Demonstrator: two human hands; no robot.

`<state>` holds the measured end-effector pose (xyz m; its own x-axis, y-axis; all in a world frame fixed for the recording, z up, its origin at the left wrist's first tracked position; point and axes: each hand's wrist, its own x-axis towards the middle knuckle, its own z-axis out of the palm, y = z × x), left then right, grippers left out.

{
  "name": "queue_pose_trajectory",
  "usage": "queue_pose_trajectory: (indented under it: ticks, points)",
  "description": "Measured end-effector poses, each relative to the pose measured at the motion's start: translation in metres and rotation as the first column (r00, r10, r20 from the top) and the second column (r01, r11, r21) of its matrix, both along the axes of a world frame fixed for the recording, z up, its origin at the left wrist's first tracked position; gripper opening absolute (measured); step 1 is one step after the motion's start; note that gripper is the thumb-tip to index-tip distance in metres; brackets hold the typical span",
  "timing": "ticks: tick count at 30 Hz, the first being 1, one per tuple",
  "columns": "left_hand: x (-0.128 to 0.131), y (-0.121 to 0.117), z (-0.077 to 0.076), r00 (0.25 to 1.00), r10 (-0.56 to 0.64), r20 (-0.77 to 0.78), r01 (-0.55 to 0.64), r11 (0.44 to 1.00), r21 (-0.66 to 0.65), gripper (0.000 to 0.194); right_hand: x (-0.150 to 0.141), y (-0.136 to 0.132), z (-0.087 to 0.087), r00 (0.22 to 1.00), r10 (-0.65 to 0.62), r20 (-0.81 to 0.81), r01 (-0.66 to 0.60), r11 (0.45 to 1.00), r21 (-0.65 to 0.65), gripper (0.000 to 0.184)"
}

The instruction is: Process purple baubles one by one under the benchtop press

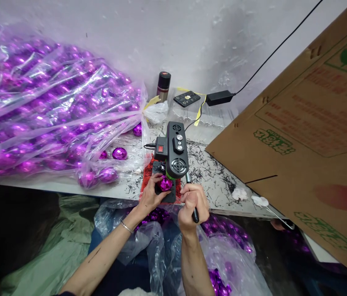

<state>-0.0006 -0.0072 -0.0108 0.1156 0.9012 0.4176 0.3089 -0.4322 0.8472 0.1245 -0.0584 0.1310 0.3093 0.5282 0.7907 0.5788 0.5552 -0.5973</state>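
Purple ball (165,183): I have it pinched between the thumb and fingers of my left hand (150,198), just below the head of a black machine (177,153); whether ball and head touch, I cannot tell.
Wrist: a thin silver bracelet (126,226) circles the left one.
Lever handle (195,215): my right hand (193,203) is clenched around it, at the machine's right.
Machine: upright, with round vents, silver buttons and a red switch (160,148) on its side box.
Underneath: a red mat (146,181) on the pale tabletop (219,203), which is strewn with short black bits (202,158).
Lap: clear plastic (155,242) with more shiny purple pieces lies below the tabletop's edge.
Left: a bulging, tied clear bag (47,111) full of purple balls.
Behind: a dark-capped bottle (163,85), a flat black object (187,98) and a black power adapter (219,98), its cord rising rightward.
Right: a large cardboard box (299,164), tilted, printed in green and red.
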Motion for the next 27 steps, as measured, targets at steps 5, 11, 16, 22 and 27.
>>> queue_pose_trajectory:
  ticks: [5,11,16,22,27]
  points:
    - [0.0,0.001,0.002,1.0,-0.012,0.002,0.012,0.999,-0.035,0.052,-0.005,0.0,-0.021,0.999,-0.014,-0.034,0.015,0.999,0.033,0.038]
    - [0.001,0.001,0.003,1.0,-0.006,0.009,0.007,0.999,-0.039,0.051,-0.006,0.005,-0.042,0.998,-0.058,-0.014,0.059,0.995,0.085,0.039]
    - [0.001,0.001,0.004,1.0,-0.012,0.007,0.012,0.999,-0.035,0.052,-0.006,0.006,-0.048,0.997,-0.066,-0.038,0.07,0.993,0.096,0.041]
    - [0.001,0.001,0.004,1.0,-0.018,0.024,0.019,0.999,-0.043,0.052,-0.007,0.008,-0.053,0.996,-0.078,-0.045,0.083,0.99,0.11,0.042]
    - [0.002,0.001,0.005,1.0,-0.015,0.017,0.015,1.0,-0.019,0.05,-0.007,0.009,-0.056,0.995,-0.068,-0.07,0.077,0.988,0.133,0.041]
